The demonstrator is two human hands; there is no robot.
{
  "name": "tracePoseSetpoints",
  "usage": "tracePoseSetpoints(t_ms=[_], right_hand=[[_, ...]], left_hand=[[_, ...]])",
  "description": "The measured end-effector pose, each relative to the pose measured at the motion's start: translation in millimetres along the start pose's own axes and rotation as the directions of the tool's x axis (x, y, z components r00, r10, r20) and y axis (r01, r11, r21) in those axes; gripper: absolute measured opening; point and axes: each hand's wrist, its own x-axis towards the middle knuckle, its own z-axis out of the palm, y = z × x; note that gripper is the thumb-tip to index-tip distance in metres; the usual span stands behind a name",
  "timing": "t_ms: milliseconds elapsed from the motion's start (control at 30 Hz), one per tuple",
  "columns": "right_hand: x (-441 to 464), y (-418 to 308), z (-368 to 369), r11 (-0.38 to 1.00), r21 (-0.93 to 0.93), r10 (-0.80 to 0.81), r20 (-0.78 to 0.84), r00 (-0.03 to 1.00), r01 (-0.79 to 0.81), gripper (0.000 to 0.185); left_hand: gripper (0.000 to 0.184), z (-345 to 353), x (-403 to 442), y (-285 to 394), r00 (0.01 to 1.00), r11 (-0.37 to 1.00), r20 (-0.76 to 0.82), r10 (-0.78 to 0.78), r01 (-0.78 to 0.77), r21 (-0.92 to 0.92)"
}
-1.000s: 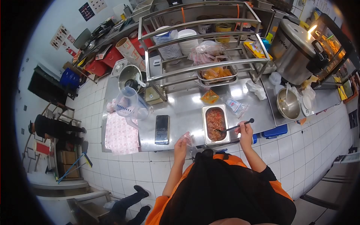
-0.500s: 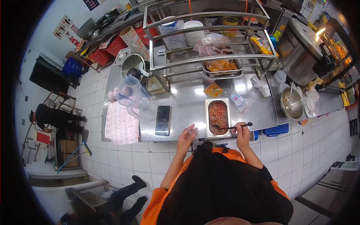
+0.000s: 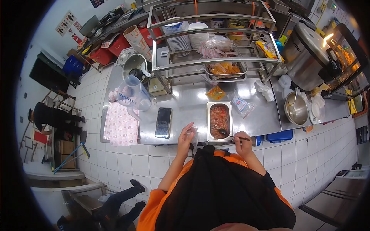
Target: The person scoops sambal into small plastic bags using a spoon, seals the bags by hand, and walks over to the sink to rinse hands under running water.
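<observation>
My right hand [image 3: 243,141] grips a black spoon [image 3: 231,136] by its handle. The spoon's bowl dips into chunky red sauce [image 3: 219,117] at the near end of a rectangular steel pan [image 3: 208,121]. Just left of the pan, my left hand [image 3: 185,140] has its fingers around a small clear plastic cup [image 3: 191,131], partly hidden by the fingers. Further left lies a dark phone [image 3: 163,122]. Behind and right of the pan are an orange packet [image 3: 215,92] and a clear plastic bag with a blue-and-white label [image 3: 243,106].
A clear measuring jug [image 3: 133,94] stands on the left beside pink printed paper [image 3: 121,125]. Over the counter's back, a steel rack [image 3: 216,60] surrounds stacked white plates [image 3: 179,42]. A steel bowl [image 3: 296,109] sits right. Another person [image 3: 58,117] is at far left.
The spoon handle has tipped lower, and my right hand has turned with it. My left hand stays beside the pan with the cup. The whole view has shifted slightly.
</observation>
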Motion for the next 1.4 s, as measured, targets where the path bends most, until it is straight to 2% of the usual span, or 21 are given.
tracePoseSetpoints(t_ms=[100,133,267,400,467,567,667,700,767,867,967,1067,1267,1400], right_hand=[[-4,3,8,0.991,-0.083,0.092,-0.131,0.987,-0.104,0.007],[-3,6,13,0.981,0.012,0.191,-0.211,0.959,-0.193,0.009],[9,3,0,0.997,0.073,0.041,-0.199,0.979,-0.027,0.008],[13,-4,-8,0.989,0.140,-0.048,-0.005,0.999,0.049,0.004],[16,-10,-10,0.988,0.149,-0.061,0.119,0.991,0.042,0.003],[18,-8,-9,0.988,0.121,-0.101,0.074,0.992,0.092,0.003],[26,-13,-14,0.994,0.015,-0.109,0.212,0.971,0.108,0.003],[26,-13,-14,0.994,0.027,-0.105,0.152,0.983,0.102,0.003],[26,-10,-15,0.994,0.048,-0.098,0.037,0.994,0.097,0.002],[19,-8,-13,0.989,0.145,0.025,-0.040,0.999,-0.019,0.004],[12,-7,-11,0.989,0.142,0.060,-0.064,0.996,-0.050,0.005],[13,-14,-10,0.992,0.125,-0.015,-0.067,0.998,0.023,0.005],[15,-23,-2,0.988,0.147,-0.033,-0.085,0.996,0.046,0.006],[9,-18,3,0.993,0.108,0.051,-0.070,0.996,-0.043,0.007]], left_hand=[[0.053,6,-2,-1,0.999,0.999,-0.040,0.031,-0.030,0.019],[0.053,6,-3,-2,0.999,0.999,-0.027,0.027,-0.026,0.025],[0.054,4,-9,-2,1.000,0.999,0.002,-0.004,0.004,0.047],[0.054,4,-14,4,0.998,0.998,-0.005,-0.056,0.056,0.014],[0.055,4,-16,11,0.998,1.000,0.057,-0.021,0.022,-0.008],[0.057,7,-20,35,0.989,0.999,0.143,0.036,-0.032,-0.029],[0.061,7,-19,48,0.984,0.997,0.164,0.072,-0.068,-0.027],[0.062,6,-18,50,0.983,0.997,0.166,0.080,-0.077,-0.022],[0.066,3,-15,50,0.988,0.990,0.140,0.071,-0.053,-0.128],[0.072,3,-16,54,0.993,0.966,0.102,0.060,-0.032,-0.258],[0.076,5,-18,63,0.994,0.952,0.089,0.060,-0.030,-0.304],[0.079,4,-18,66,0.994,0.954,0.094,0.056,-0.026,-0.298],[0.079,5,-15,68,0.993,0.955,0.094,0.068,-0.038,-0.293],[0.079,5,-15,65,0.995,0.949,0.087,0.055,-0.025,-0.313]])
